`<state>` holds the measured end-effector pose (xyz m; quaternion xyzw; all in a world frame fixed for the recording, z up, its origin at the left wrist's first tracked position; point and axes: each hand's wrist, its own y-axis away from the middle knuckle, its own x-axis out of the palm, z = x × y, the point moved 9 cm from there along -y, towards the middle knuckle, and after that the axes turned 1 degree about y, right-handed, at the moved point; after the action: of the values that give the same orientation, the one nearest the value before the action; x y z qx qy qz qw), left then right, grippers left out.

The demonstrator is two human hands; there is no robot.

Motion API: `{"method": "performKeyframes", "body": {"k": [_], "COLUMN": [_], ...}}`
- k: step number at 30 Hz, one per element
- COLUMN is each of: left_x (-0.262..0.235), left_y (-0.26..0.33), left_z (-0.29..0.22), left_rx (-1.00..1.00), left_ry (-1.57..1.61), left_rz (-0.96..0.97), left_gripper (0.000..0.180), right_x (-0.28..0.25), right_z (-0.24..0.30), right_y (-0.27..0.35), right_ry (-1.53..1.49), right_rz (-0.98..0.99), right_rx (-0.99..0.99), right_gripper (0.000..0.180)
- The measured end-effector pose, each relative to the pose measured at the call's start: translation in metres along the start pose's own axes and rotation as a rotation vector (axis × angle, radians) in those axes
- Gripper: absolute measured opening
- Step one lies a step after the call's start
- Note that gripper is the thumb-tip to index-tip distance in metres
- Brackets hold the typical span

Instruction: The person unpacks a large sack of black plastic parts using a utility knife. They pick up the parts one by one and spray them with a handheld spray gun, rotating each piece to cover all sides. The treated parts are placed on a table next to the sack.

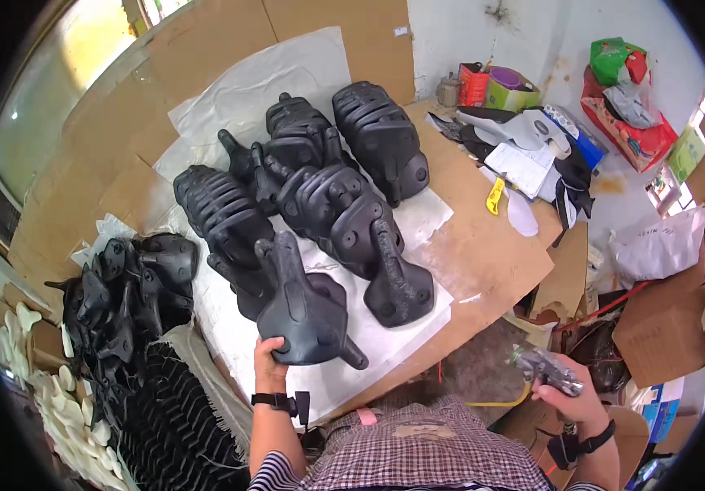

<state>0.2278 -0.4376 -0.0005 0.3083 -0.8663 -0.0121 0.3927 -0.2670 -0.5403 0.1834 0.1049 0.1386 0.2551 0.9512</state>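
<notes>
Furthest out from the left hand point(269, 360), a heap of loose black moulded parts point(127, 299) spills over the desk edge, with pale flat cut-outs point(58, 393) scattered below it. The left hand itself is closed on the near rim of a black saddle-shaped moulding point(303, 315), thumb on top, holding it at the front of the white sheet point(287, 82) that covers the cardboard-topped desk point(483, 254). Just beyond that hand, more black mouldings point(336, 204) lie in rows, some overlapping.

To handle this well, I judge the piece should be kept propped up and turned towards the other hand, gripped at the rim so its broad face stays bare, and held clear of the neighbouring row.

The right hand point(569, 393) is well apart, low beside the desk, wrapped round a small clear spray gun or bottle point(545, 368); its nozzle is not plain. Above it sit a yellow utility knife point(495, 196), papers and tins.
</notes>
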Motion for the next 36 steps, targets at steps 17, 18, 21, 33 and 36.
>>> {"method": "performKeyframes", "body": {"k": [17,18,21,33,36], "left_x": [0.114,0.120,0.124,-0.081,-0.143], "left_y": [-0.047,-0.035,0.008,0.115,0.035], "left_z": [0.135,0.113,-0.004,-0.432,-0.324], "left_rx": [-0.457,-0.416,-0.095,0.946,0.572], "left_ry": [-0.126,-0.166,-0.352,-0.307,-0.391], "left_rz": [0.214,0.201,0.212,-0.464,-0.339], "left_gripper": [0.046,0.049,0.057,0.033,0.017], "right_x": [0.042,0.049,0.072,0.196,0.217], "right_z": [-0.021,-0.015,0.008,0.064,0.087], "right_y": [-0.061,-0.061,-0.057,-0.063,-0.053], "right_ry": [-0.120,-0.112,0.033,0.247,0.248], "right_rz": [0.158,0.159,0.247,0.374,0.350], "right_rx": [-0.166,-0.162,-0.116,-0.343,-0.352], "right_gripper": [0.062,0.062,0.058,0.048,0.049]}}
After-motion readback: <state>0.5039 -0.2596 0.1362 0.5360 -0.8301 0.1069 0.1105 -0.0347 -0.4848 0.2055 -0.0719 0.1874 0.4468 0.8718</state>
